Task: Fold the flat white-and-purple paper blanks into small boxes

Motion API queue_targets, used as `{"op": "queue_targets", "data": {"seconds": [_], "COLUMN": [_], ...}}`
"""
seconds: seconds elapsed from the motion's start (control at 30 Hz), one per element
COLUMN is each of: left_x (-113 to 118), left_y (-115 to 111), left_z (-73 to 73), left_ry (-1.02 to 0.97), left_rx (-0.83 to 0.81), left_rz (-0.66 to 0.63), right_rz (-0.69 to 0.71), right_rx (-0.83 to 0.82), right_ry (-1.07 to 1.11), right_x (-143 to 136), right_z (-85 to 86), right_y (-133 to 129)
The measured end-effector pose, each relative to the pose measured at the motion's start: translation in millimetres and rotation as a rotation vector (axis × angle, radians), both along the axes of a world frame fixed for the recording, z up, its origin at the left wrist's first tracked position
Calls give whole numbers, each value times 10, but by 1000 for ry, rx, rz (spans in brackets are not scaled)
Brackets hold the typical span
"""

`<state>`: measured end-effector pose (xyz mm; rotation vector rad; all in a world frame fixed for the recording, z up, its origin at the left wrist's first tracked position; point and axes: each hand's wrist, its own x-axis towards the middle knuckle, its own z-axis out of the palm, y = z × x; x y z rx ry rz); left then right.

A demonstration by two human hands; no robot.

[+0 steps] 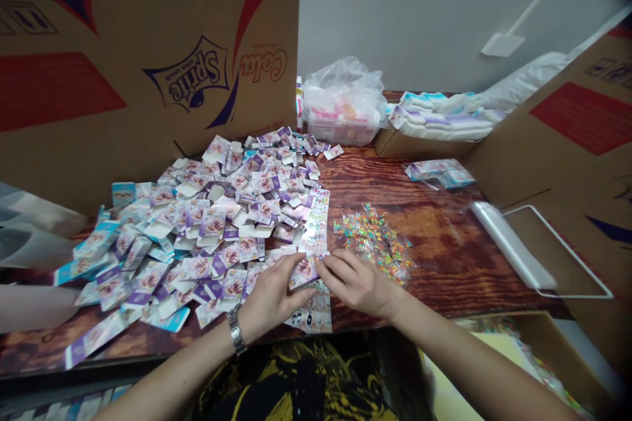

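Note:
Near the table's front edge, my left hand (271, 296) holds a small purple and white box (303, 272) between thumb and fingers. My right hand (356, 281) has its fingers pinched together at the right end of that box. Beneath my hands lie sticker sheets (316, 227) with rows of small round pictures. A large heap of small purple, white and blue boxes (212, 223) spreads out on the left. Just beyond my right hand is a pile of small clear-wrapped colourful pieces (372, 233).
Large cardboard cartons stand at the left (123, 112) and right (557, 138). Behind are a clear plastic bag (343, 105) and a carton of packs (439, 122). A plastic roll (513, 247) lies right; an open box (557, 355) sits below the table edge.

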<state>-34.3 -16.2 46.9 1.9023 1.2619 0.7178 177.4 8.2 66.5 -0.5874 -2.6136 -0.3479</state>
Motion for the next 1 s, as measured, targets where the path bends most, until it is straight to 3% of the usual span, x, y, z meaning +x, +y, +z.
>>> {"op": "queue_targets", "data": {"seconds": [0.2,0.4,0.63,0.83,1.0], "left_x": [10,38,85,114,129], "left_y": [-1,-20,-74,-131,-145], "left_z": [-53,-116,-160,-146,-163], "left_ry": [169,106,10,-37,-54], "left_rx": [88,101,159,233,271], "left_rz": [-70,-56,-17,-80,-52], "right_rz": [-3,-12,-53,-97,-204], "right_rx": [-175,-364,-404,-674,-541], "right_ry": [93,196,282,443,523], "right_x": [-106,-130,-129,-174,-217], "right_z": [-51,-54,-96,-47,-109], "right_y": [-95,-206,-223,-187,-214]}}
